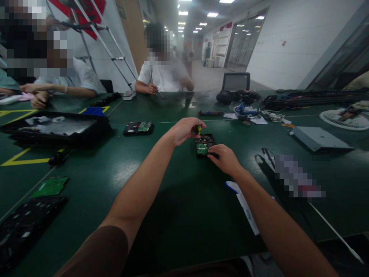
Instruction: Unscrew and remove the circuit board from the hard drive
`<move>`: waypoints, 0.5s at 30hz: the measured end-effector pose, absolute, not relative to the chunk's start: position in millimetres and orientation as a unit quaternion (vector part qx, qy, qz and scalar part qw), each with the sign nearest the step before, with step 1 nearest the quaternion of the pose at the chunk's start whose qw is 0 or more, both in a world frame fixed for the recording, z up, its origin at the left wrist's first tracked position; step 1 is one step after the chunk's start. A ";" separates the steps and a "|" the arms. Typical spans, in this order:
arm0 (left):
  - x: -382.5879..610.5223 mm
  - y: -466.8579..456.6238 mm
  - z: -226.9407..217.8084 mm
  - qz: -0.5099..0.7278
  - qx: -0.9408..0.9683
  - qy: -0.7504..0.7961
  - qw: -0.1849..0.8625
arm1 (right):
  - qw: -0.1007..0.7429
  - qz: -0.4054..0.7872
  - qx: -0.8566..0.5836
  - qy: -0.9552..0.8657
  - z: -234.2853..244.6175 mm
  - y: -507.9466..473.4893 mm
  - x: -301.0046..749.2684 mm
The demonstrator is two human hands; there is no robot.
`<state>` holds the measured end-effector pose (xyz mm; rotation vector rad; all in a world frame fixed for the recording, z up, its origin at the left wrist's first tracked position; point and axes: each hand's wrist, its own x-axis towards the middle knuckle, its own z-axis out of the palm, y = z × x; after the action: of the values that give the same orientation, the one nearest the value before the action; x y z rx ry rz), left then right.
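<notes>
Dark green, the glossy tabletop [178, 215] spreads beneath two bare forearms [141, 188] that reach forward and converge on a hard drive [205, 141] near the middle. The left hand [187, 131] arches above the drive's far left edge, fingers curled closed around a black-and-yellow handle [198, 130]. The right hand [225, 157] comes in low from the near right, thumb and forefinger almost meeting at the drive's right side; whether they pinch its edge or a dark piece there, I cannot tell. Farther left lie a second drive [138, 128] and a black tray [99, 124]. Across the table sit people in white shirts [165, 75]; beyond, a pale-walled corridor [213, 74] recedes under ceiling lights [212, 14].
</notes>
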<state>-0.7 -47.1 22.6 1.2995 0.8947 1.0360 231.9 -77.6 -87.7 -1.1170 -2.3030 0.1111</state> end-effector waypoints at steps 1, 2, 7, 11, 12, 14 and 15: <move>-0.3 -48.3 23.5 0.438 0.553 0.382 0.598 | 0.285 0.040 -0.418 -0.862 -87.6 -77.8 231.7; 0.2 -50.0 24.7 0.431 0.546 0.378 0.611 | 0.285 0.038 -0.418 -0.862 -87.5 -78.0 231.5; 2.1 -54.8 26.8 0.419 0.520 0.360 0.651 | 0.283 0.034 -0.416 -0.864 -87.5 -78.1 231.3; 0.1 -49.5 22.8 0.444 0.542 0.375 0.607 | 0.280 0.038 -0.419 -0.863 -87.7 -77.8 231.8; -0.5 -48.2 22.0 0.449 0.549 0.381 0.593 | 0.279 0.038 -0.419 -0.863 -87.8 -77.7 231.9; -1.1 -46.8 21.2 0.452 0.560 0.387 0.576 | 0.279 0.038 -0.420 -0.863 -88.3 -77.5 231.9; -1.0 -46.8 21.2 0.451 0.563 0.388 0.574 | 0.279 0.037 -0.421 -0.862 -88.6 -77.3 231.8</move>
<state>-1.0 -46.8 21.2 1.3181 0.9087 1.0561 231.8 -77.3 -88.6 -1.1286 -2.3133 0.0982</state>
